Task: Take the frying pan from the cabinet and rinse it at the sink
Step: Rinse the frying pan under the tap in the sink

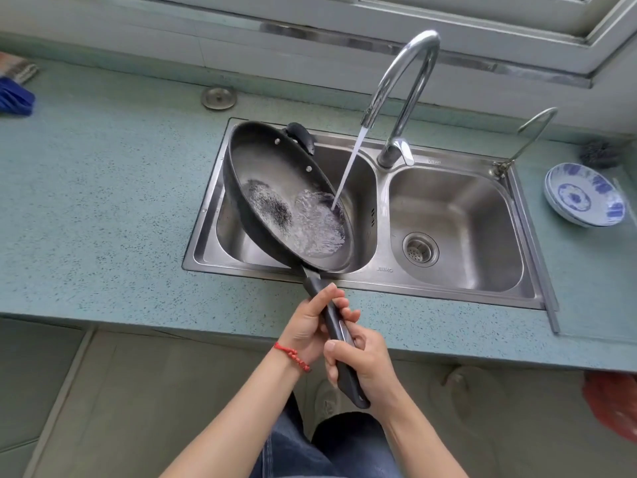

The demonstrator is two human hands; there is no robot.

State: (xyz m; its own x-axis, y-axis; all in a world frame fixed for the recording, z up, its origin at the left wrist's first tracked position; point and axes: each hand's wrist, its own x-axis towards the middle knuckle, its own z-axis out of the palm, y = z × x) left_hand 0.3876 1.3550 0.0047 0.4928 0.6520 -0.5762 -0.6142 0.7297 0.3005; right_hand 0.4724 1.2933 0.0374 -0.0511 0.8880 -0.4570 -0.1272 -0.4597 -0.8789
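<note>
A black frying pan with a long dark handle hangs tilted over the left basin of the steel double sink. Water runs from the curved chrome tap into the pan's lower right part and pools there. My left hand, with a red bead bracelet at the wrist, grips the handle nearer the pan. My right hand grips the handle's end, just below the counter's front edge.
Blue-and-white plates are stacked on the counter right of the sink, with a steel scourer behind them. A small second tap stands at the sink's right corner. A blue cloth lies far left. The right basin holds only its drain.
</note>
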